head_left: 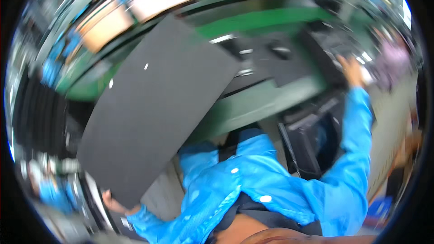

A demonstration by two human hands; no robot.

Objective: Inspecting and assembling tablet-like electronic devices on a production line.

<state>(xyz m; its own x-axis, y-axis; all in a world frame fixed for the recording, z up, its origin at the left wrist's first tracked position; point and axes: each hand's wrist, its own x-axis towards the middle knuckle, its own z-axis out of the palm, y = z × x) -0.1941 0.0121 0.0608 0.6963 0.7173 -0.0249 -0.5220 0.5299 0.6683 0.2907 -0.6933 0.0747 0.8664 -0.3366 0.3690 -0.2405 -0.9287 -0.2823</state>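
A large dark grey flat panel (156, 104) is tilted across the left and middle of the view, one corner lying over the green workbench (266, 101). My left hand (115, 204) grips the panel's lower edge at the bottom left, mostly hidden behind it. My right arm in a blue sleeve (355, 144) stretches far to the right. My right hand (351, 70) rests with fingers spread on dark parts at the bench's right end; the picture is blurred and I cannot tell if it holds anything.
Black flat parts (271, 58) lie on the bench behind the panel. Cardboard boxes (106, 25) stand on a green conveyor at the back left. A dark frame (305, 147) stands under the bench by my right side. Black stacked items (38, 113) fill the left edge.
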